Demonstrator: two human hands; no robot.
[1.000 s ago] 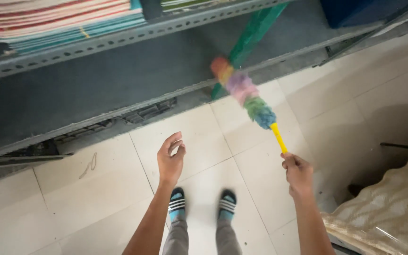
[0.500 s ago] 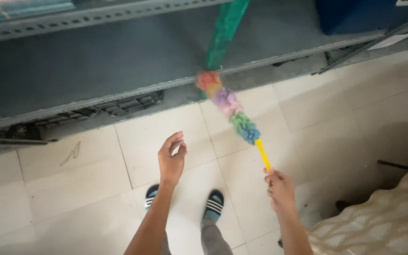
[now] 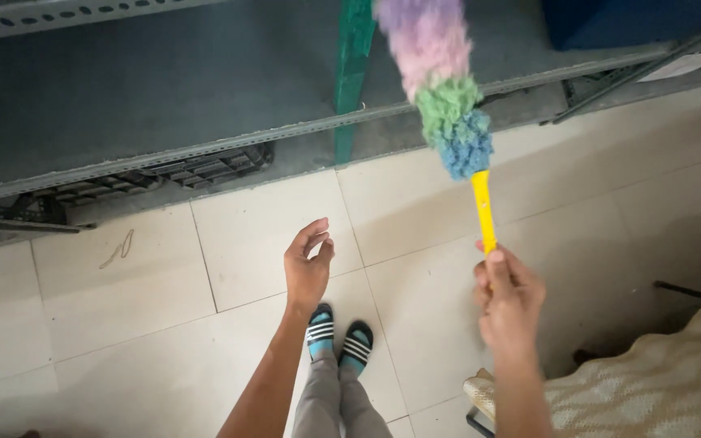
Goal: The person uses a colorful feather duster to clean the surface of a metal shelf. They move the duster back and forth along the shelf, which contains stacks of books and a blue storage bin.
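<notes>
Fingers of the right hand [image 3: 509,296], lower right of centre, are clenched around the yellow handle [image 3: 483,211] of a duster [image 3: 444,89], thumb laid along it. The duster's fluffy head, banded purple, pink, green and blue, rises to the top edge of the frame. The left hand [image 3: 307,264], at centre, is released, fingers loosely curled, holding nothing. Below it, striped sandals [image 3: 338,341] stand on pale floor tiles [image 3: 123,324]. A grey metal shelf [image 3: 148,89] spans the upper frame; a patterned cloth [image 3: 651,389] lies lower right.
</notes>
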